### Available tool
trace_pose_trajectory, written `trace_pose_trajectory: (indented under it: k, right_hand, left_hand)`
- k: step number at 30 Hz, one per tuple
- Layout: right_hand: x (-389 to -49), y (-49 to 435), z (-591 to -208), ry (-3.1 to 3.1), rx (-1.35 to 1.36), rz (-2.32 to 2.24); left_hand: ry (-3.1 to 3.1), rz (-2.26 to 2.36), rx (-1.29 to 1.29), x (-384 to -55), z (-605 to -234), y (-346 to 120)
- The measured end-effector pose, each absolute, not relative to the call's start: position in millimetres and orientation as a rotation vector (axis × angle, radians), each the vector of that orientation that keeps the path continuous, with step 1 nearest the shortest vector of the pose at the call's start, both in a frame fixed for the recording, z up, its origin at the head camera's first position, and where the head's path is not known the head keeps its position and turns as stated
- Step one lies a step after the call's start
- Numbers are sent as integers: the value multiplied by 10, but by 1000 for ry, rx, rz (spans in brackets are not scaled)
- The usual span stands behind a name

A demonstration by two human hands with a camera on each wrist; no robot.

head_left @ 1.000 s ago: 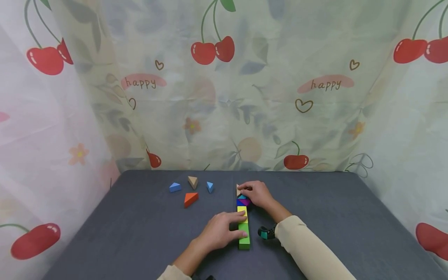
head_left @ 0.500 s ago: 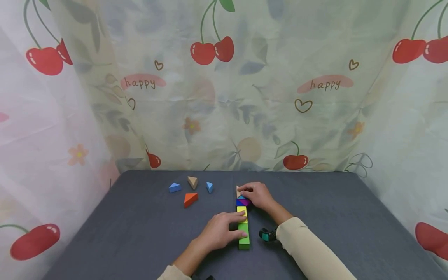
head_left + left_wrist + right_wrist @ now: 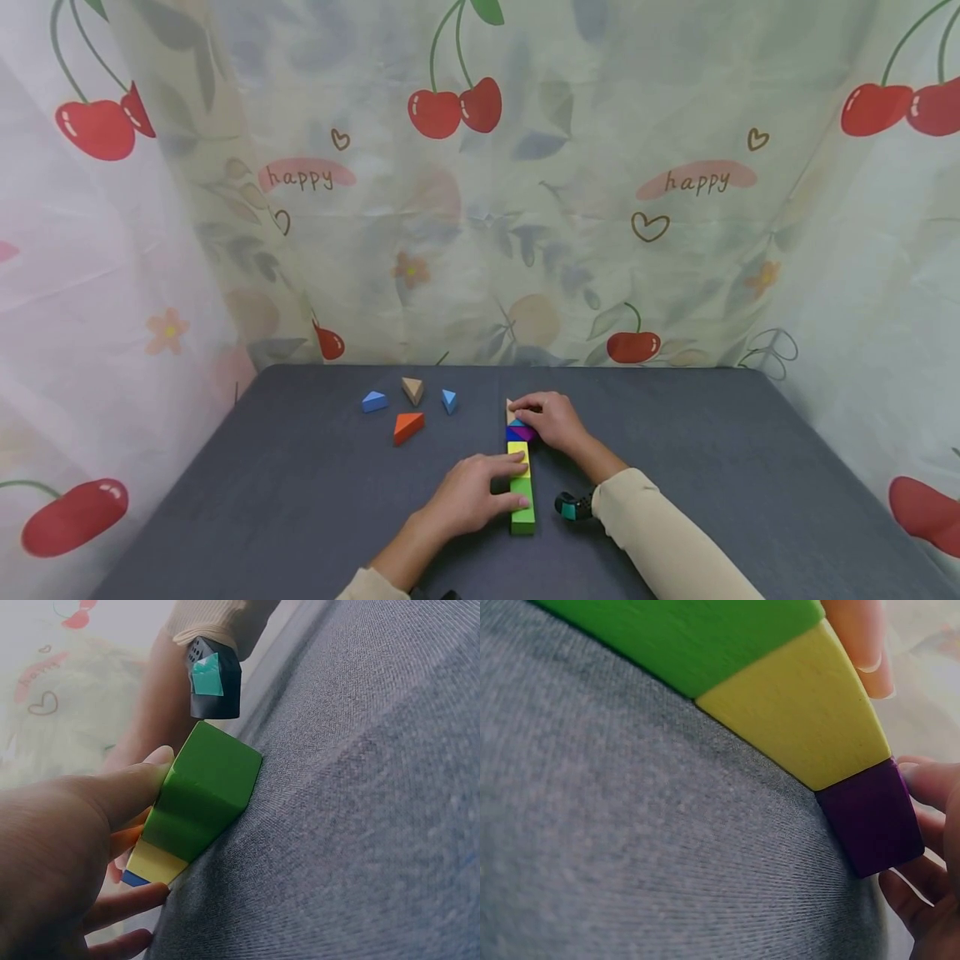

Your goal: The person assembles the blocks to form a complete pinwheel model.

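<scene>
A straight row of blocks runs away from me in the head view. Nearest is the green block, then the yellow block, then dark blue and purple triangular blocks. Beyond them lie a light blue triangular block and a plain wooden triangular block, partly covered by fingers. My left hand rests its extended thumb on the green block and a finger on the yellow one. At the far end, my right hand holds the wooden triangular block with bent fingertips. The purple side shows in the right wrist view.
Loose triangular blocks lie at the back left: a blue one, a wooden one, a light blue one and an orange one. Dark grey cloth covers the table. A cherry-print curtain stands behind.
My right hand has drawn the wooden triangular block slightly nearer to me. The dark gap beside the light blue triangular block has closed. My left hand stays in place.
</scene>
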State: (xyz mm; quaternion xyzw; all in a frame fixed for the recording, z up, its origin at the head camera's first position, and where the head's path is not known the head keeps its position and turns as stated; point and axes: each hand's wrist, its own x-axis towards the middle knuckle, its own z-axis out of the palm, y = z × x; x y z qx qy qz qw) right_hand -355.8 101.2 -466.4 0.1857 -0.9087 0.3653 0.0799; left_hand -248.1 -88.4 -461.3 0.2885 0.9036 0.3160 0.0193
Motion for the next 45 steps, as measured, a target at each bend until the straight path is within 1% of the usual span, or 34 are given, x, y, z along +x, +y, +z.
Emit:
trace_pose_trajectory:
  k: [24, 45]
  right_hand:
    - [-3552, 1034, -4679, -2682, 581, 1116]
    - [-3518, 1088, -4694, -2644, 441, 1198]
  left_hand:
    - [2800, 967, 876, -2494, -4610, -875]
    - [2821, 939, 868, -2486, -4613, -864]
